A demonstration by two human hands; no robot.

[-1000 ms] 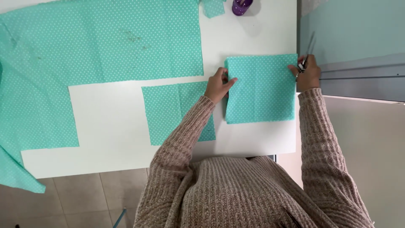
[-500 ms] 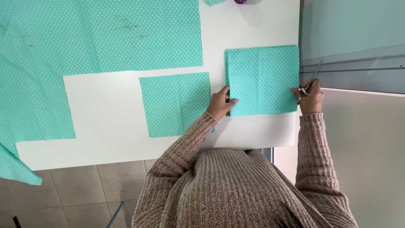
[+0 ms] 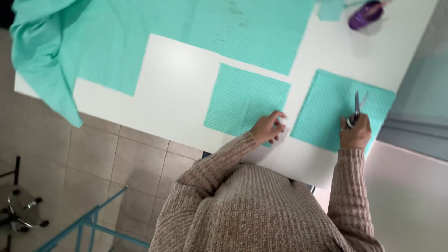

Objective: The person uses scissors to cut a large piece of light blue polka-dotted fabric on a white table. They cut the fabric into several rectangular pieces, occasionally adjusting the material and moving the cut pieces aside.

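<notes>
Two squares of teal dotted fabric lie on a white table. My left hand rests with fingers spread at the lower right corner of the left square. My right hand grips a pair of scissors, blades pointing up and slightly apart, over the right square. Both arms wear a beige knitted sweater.
A large sheet of the same teal fabric covers the table's far and left part and hangs over its left edge. A purple object and a small fabric scrap lie at the far right. Tiled floor, blue bars and a chair base lie below left.
The view has tilted and shifted. My left hand left the right square's edge and now lies on the left square's corner. My right hand moved the scissors from the square's right edge onto it.
</notes>
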